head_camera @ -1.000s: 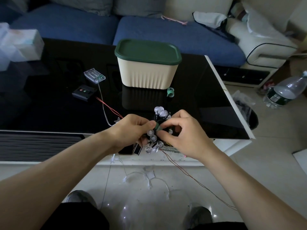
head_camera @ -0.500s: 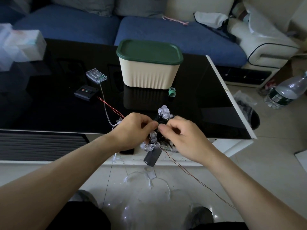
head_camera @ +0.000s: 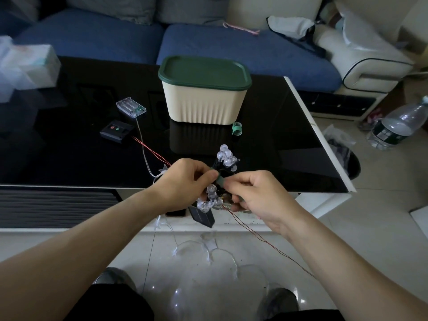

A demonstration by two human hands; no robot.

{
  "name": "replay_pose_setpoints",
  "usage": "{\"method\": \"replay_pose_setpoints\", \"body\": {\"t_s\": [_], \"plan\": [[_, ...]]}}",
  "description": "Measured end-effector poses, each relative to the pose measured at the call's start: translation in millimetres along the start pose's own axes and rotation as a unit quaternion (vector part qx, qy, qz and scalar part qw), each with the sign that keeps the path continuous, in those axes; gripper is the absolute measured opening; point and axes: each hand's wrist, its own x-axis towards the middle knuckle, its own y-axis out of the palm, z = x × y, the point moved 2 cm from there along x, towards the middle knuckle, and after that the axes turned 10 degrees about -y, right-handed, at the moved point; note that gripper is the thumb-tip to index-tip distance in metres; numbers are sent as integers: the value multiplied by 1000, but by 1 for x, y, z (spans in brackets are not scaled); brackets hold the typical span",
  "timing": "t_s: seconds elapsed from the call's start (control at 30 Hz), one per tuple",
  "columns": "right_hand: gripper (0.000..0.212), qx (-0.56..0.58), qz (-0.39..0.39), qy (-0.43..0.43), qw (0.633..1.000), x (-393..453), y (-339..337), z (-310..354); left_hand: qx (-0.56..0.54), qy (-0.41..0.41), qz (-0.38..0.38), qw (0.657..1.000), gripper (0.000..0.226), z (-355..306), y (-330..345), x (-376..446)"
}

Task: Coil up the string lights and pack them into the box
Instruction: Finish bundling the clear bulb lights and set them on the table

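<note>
**Both hands gripping the bundled string lights at the counter's near edge**

On the black counter (head_camera: 278,140), a clear battery case (head_camera: 131,107) and a dark switch box (head_camera: 117,131) are lying to the left. The left hand (head_camera: 183,184) is curling around the string lights (head_camera: 218,179), held just above the counter's edge. The right hand (head_camera: 259,195) is pinching a green tie (head_camera: 220,181) on the bundle. The lidded box (head_camera: 203,91) is standing behind them.
</note>
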Motion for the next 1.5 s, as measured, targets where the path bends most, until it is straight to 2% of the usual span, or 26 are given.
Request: {"method": "replay_pose_setpoints", "body": {"t_s": [0.1,0.17,0.3,0.47,0.7,0.77,0.87,0.9,1.1,1.37,1.5], "plan": [[13,47,-21,16,999,1,0,0,1,8,-9,1000,27,-1,1,1],[12,119,-40,40,991,2,2,-1,-24,3,-16,1000,26,-2,1,0],[15,288,-73,82,951,1,8,-3,-82,-2,-41,996,24,-6,1,-1],[22,362,-104,108,920,0,12,-4,-104,3,-49,993,23,-9,-2,-4],[22,347,-83,115,927,0,6,-4,-94,3,-7,996,25,-5,-5,-6],[30,310,-76,91,943,0,5,-3,-89,7,-15,996,25,-6,-5,-5],[14,228,-64,28,971,-1,4,2,-86,9,-19,996,25,-10,-4,-6],[15,215,-62,19,974,-1,2,1,-83,12,-18,996,25,-10,-4,-6],[17,197,-63,-8,978,-4,5,-2,-42,33,-32,998,26,-12,-5,-6],[15,73,-27,-70,994,-10,13,0,16,6,-11,1000,40,6,-6,-1],[24,91,4,-67,994,-10,13,3,59,11,6,998,36,3,-5,-1]]}}
